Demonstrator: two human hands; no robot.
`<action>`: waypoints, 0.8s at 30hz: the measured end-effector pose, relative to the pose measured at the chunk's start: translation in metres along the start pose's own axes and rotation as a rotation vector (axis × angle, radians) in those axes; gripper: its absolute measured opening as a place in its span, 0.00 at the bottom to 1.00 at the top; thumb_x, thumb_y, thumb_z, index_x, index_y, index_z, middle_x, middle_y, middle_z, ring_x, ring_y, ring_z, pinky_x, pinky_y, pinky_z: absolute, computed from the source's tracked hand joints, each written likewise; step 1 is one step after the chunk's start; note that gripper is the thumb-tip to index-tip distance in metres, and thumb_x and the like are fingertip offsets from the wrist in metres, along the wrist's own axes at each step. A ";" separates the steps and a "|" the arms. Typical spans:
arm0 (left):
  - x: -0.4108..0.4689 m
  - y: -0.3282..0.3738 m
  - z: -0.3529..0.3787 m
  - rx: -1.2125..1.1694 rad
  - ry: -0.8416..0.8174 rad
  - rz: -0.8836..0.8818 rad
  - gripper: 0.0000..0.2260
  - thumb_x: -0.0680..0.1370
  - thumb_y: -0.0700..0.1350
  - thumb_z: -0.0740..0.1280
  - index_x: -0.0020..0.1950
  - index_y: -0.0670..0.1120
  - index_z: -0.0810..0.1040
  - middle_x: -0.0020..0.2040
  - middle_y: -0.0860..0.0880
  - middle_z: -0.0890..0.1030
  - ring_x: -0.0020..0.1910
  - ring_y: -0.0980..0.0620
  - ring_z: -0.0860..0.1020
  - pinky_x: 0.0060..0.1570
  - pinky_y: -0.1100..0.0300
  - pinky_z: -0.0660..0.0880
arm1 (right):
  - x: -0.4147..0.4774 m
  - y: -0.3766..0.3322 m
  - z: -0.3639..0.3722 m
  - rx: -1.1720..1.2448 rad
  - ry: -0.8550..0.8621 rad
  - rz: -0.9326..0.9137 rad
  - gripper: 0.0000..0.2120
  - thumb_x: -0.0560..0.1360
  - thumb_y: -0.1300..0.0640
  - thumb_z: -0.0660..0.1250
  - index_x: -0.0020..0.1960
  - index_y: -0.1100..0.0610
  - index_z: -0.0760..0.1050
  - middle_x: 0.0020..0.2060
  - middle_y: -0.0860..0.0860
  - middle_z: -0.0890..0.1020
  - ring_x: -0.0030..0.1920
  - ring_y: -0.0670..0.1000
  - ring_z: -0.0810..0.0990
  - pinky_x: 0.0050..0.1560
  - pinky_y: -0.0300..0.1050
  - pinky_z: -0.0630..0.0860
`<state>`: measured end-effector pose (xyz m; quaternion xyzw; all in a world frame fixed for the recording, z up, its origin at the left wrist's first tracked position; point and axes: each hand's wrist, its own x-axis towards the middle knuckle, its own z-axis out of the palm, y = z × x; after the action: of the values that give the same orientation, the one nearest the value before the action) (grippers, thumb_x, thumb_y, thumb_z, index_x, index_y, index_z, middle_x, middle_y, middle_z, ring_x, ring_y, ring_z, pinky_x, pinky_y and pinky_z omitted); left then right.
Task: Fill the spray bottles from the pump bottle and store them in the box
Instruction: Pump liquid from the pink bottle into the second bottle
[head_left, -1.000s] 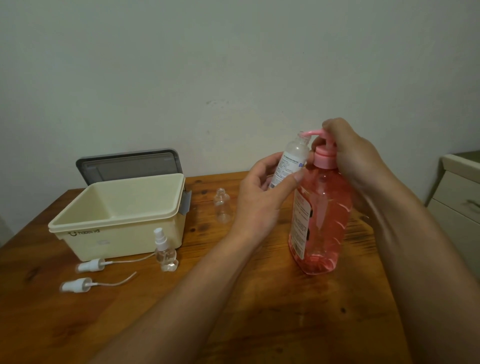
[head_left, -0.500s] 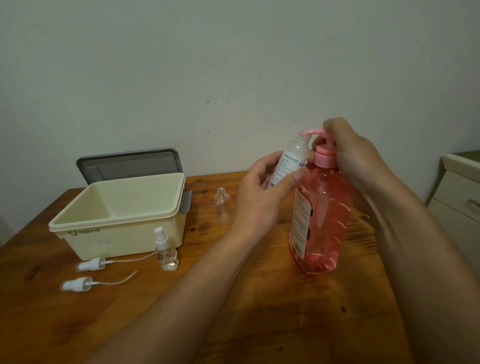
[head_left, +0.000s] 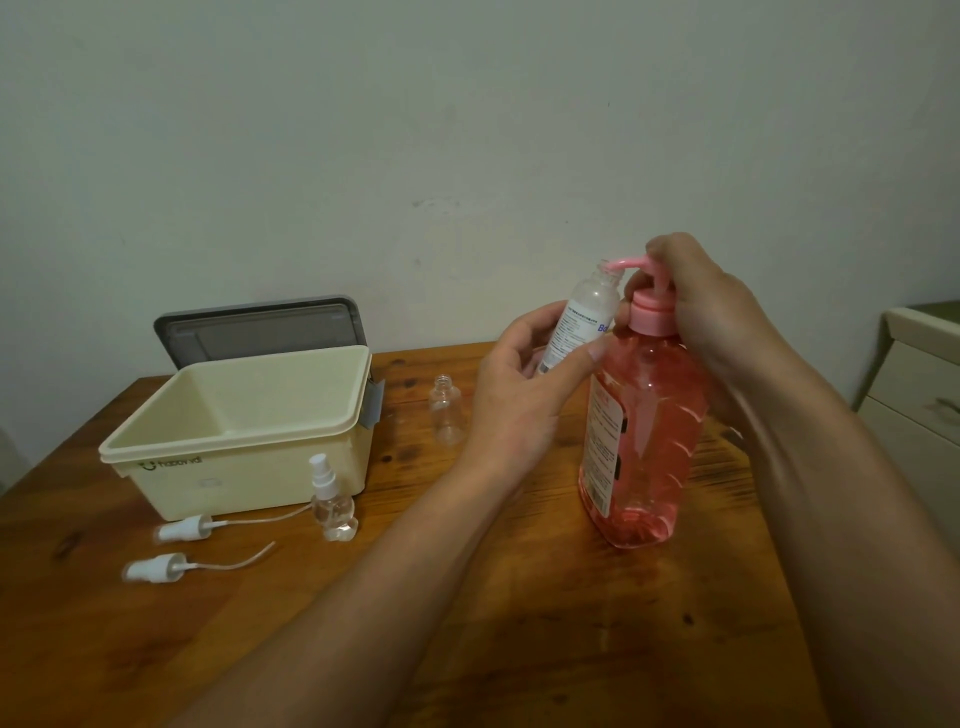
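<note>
Right of centre: pink pump bottle (head_left: 644, 431) stands upright on the desk (head_left: 519, 649), pink liquid inside. Right hand (head_left: 711, 312) sits on top of it, fingers (head_left: 670, 254) curled over the pump head. The spout (head_left: 626, 263) points left, its tip at the open mouth of the labelled bottle (head_left: 584, 322), which is clear, tilted with the neck toward the upper right, and has no cap. Left hand (head_left: 524, 384) holds it, fingers (head_left: 530, 322) and thumb clamped round the lower body, just beside the pump bottle's shoulder.

Left of centre: cream box (head_left: 234, 452) sits open-topped on the desk, with a grey lid (head_left: 260, 327) standing on edge behind it by the wall. A small capped bottle (head_left: 332, 504) stands at the box's front right corner — touching or just beside, cannot tell. Two loose white spray heads with thin tubes lie lower left: near spray head (head_left: 156, 568) closest to the camera, far spray head (head_left: 184, 529) just in front of the box. An uncapped bottle (head_left: 445, 415), clear, stands upright between the box and the left hand. A pale cabinet (head_left: 924, 395) is at the right edge of the frame.
</note>
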<state>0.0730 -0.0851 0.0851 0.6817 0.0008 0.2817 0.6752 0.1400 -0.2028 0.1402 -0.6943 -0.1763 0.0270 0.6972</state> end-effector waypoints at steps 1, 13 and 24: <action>0.000 0.000 0.000 -0.003 0.001 -0.003 0.20 0.74 0.42 0.73 0.65 0.47 0.75 0.55 0.52 0.82 0.48 0.63 0.81 0.46 0.69 0.77 | 0.000 0.000 0.000 0.008 0.000 0.004 0.15 0.77 0.47 0.58 0.40 0.55 0.75 0.28 0.51 0.80 0.32 0.54 0.73 0.35 0.45 0.70; 0.000 0.001 0.000 -0.016 -0.009 0.012 0.18 0.74 0.40 0.72 0.64 0.47 0.75 0.55 0.52 0.82 0.47 0.64 0.81 0.47 0.69 0.78 | 0.002 0.002 0.000 -0.010 0.003 -0.005 0.17 0.78 0.45 0.57 0.40 0.56 0.75 0.28 0.51 0.81 0.34 0.55 0.75 0.39 0.50 0.72; 0.000 0.002 0.000 0.004 -0.011 0.015 0.19 0.75 0.41 0.72 0.64 0.49 0.75 0.55 0.55 0.81 0.48 0.66 0.80 0.47 0.70 0.77 | 0.001 0.002 0.000 -0.025 0.008 0.003 0.19 0.77 0.40 0.58 0.40 0.54 0.76 0.31 0.52 0.81 0.34 0.54 0.76 0.39 0.51 0.72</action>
<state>0.0723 -0.0850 0.0865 0.6846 -0.0076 0.2830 0.6717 0.1412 -0.2025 0.1382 -0.7033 -0.1730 0.0229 0.6892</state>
